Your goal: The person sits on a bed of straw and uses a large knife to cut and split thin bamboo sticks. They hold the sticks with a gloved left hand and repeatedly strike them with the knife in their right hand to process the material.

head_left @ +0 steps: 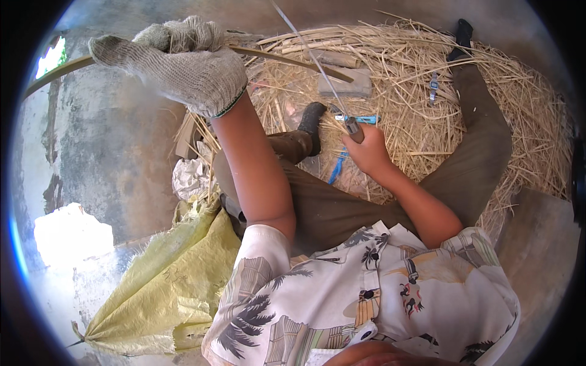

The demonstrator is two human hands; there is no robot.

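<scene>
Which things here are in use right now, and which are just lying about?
In use:
- gloved left hand gripping the long curved bamboo strip
- bare right hand holding the thin-bladed knife

Lying about:
- grey rectangular stone block
- crumpled yellow woven sack
- dry straw-coloured shavings

Colours as I see them from my feed

Upper left, my left hand (183, 61) wears a speckled grey-white knit glove; centre, olive-brown trousers (342, 207); bottom, a cream shirt (366, 299) with a palm-and-hut print; lower left, a pale yellow sack (171, 293); upper right, golden straw (488, 97); blue cord (337, 168).
</scene>
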